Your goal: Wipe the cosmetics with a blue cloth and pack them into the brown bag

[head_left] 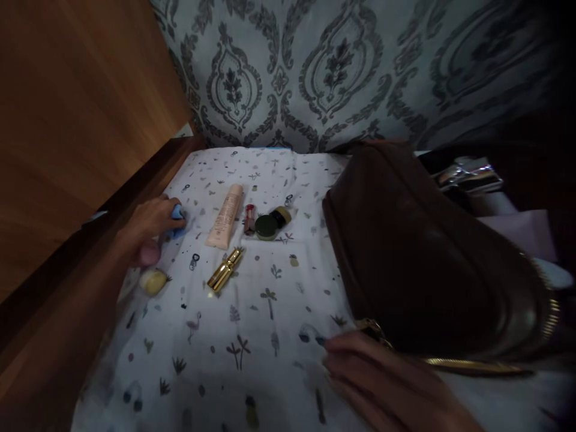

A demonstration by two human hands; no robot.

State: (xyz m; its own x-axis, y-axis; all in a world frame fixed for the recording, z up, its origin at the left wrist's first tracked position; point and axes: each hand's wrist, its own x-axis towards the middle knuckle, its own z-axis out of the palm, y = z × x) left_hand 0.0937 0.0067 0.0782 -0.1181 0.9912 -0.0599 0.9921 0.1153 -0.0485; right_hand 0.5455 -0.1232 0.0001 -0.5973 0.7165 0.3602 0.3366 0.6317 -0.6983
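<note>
My left hand (155, 219) is at the left side of the cloth, its fingers closed around a small blue sponge-like piece (177, 223). Below its wrist lie a pink rounded sponge (149, 252), partly covered by the arm, and a yellow one (153, 281). My right hand (382, 381) hovers low near the front of a brown leather handbag (405, 258), with fingers stretched out and holding nothing. Between the hands lie a peach squeeze tube (225, 217), a gold lipstick tube (225, 270), a small red-topped tube (249, 219) and a dark green round jar (267, 227).
A second small round container (282, 216) touches the green jar. The printed white cloth (270, 324) covers the surface. A wooden panel (90, 90) borders the left, a patterned curtain (288, 72) the back. A shiny silver item (470, 174) sits behind the bag.
</note>
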